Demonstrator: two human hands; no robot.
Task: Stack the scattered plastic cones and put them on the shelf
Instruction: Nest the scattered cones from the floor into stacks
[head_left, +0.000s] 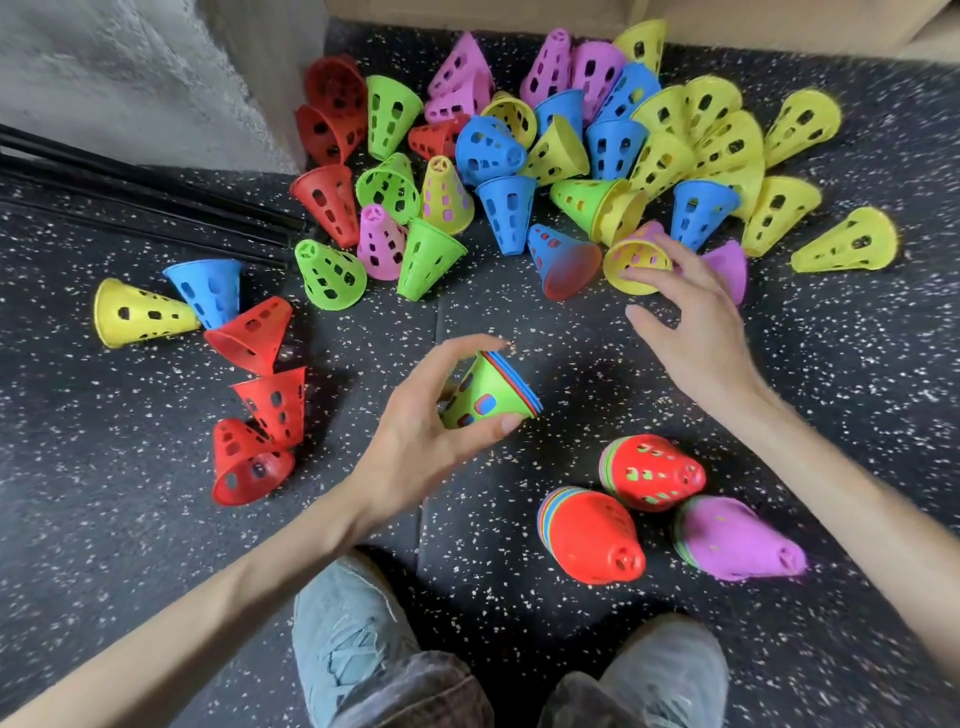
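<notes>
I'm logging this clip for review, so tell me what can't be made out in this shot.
- How many cones are nested in the green-topped stack: the left hand covers its narrow end in the head view.
- Whether the right hand touches the yellow cone: its fingertips overlap the rim.
- The shelf: not in the head view.
- Cone count in the pink-topped stack: motion blur.

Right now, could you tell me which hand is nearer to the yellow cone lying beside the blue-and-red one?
Right. The right hand touches the yellow cone; the left hand is nearer the person, holding the green-topped stack.
</notes>
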